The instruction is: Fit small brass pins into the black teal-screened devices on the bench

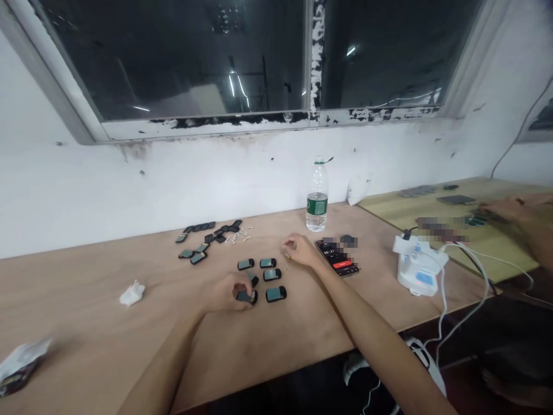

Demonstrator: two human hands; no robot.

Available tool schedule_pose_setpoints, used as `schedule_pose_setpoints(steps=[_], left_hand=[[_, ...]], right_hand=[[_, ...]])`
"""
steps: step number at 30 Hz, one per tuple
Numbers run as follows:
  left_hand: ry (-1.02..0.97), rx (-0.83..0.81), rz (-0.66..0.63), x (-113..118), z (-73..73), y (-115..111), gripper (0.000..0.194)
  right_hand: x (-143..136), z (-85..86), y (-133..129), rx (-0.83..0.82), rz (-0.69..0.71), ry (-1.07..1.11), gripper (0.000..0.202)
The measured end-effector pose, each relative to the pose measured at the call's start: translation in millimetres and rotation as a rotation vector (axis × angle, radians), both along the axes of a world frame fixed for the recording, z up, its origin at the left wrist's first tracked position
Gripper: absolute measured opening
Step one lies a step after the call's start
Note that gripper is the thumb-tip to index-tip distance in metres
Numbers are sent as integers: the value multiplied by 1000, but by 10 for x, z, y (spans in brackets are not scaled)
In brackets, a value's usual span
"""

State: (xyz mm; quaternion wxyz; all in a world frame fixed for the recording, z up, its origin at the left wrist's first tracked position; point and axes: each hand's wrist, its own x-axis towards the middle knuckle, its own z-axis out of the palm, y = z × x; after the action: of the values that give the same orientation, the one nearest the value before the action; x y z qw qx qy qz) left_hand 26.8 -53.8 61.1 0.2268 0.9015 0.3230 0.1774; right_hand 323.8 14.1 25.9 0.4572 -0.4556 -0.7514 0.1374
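Note:
My left hand (224, 291) curls over the table, thumb and fingers closed on the edge of a small black rounded device with a grey screen (245, 297). Another such device (252, 280) lies partly hidden behind those fingers. Beside it are several more in loose rows, among them a nearer one (276, 294), a middle one (272, 274) and a far left one (246, 264). My right hand (299, 249) hovers right of the rows with its fingertips pinched together; whatever they may hold is too small to make out.
Farther back lie a cluster of dark pieces (211, 236) and small white bits (237, 235). A water bottle (317, 199), a phone with a running timer (337, 257) and a white power strip (419, 268) with cables stand rightward. Crumpled tissue (132, 293) lies left. A co-worker's hand (510, 208) is at the right.

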Motion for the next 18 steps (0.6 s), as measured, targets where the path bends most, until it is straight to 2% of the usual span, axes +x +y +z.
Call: schedule_pose_setpoints(steps=[4,8,14,18], left_hand=[[-97,66,53,43,-45,13,14],[-179,153,139,83,-83,12,15],[-189,208,188,107,-129,21,13],[-256,260,167,135,-134,13,8]], right_hand=[[-58,60,-60,36,94,52,9],[-131,88,-125,78,174,-7,9],[-229,56,-184,64,253,-37,10],[-301,67,-245,18,322,-50,11]])
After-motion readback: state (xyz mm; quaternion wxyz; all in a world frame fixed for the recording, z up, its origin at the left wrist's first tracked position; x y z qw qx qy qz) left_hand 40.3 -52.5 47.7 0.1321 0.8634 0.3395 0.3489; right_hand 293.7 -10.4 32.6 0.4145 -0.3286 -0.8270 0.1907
